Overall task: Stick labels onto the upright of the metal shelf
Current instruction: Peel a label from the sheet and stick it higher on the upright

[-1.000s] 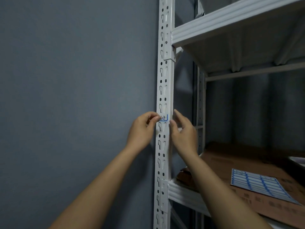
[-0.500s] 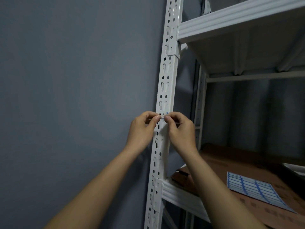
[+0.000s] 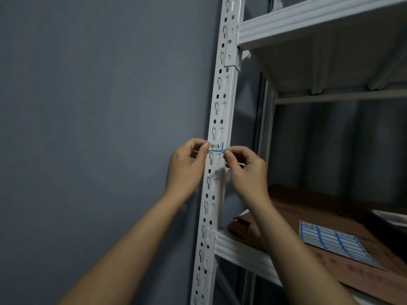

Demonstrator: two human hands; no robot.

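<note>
- Fingers of both hands are curled, and their tips meet the white upright (image 3: 217, 119) of the metal shelf from either side, at the level of a small label (image 3: 216, 147).
- Head view, with the upright as landmark: the label is white with a blue border and some dark handwriting, and it lies flat across the front face of the upright, between two rows of keyhole slots, about halfway between the two shelf boards.
- The left hand (image 3: 187, 167) is just left of the upright; its thumb and forefinger are bunched together and touch the label's left end. Whether they pinch that edge or only press on it cannot be told.
- The right hand (image 3: 246, 170) is just right of the upright; its fingers are curled in, and the forefinger tip touches the label's lower right corner. The thumb tip is hidden, so a pinch cannot be confirmed.
- Both forearms are bare and rise from the bottom of the frame, one on each side of the upright.
- To the right of the upright, the upper shelf board (image 3: 319, 16) joins it near the top, and the lower shelf board (image 3: 240, 252) joins it below the hands.
- On the lower board, well right of the upright, lies flat brown cardboard (image 3: 330, 210), and on it a sheet of blue-bordered labels (image 3: 332, 244).
- Left of the upright is a plain grey wall (image 3: 99, 128).
</note>
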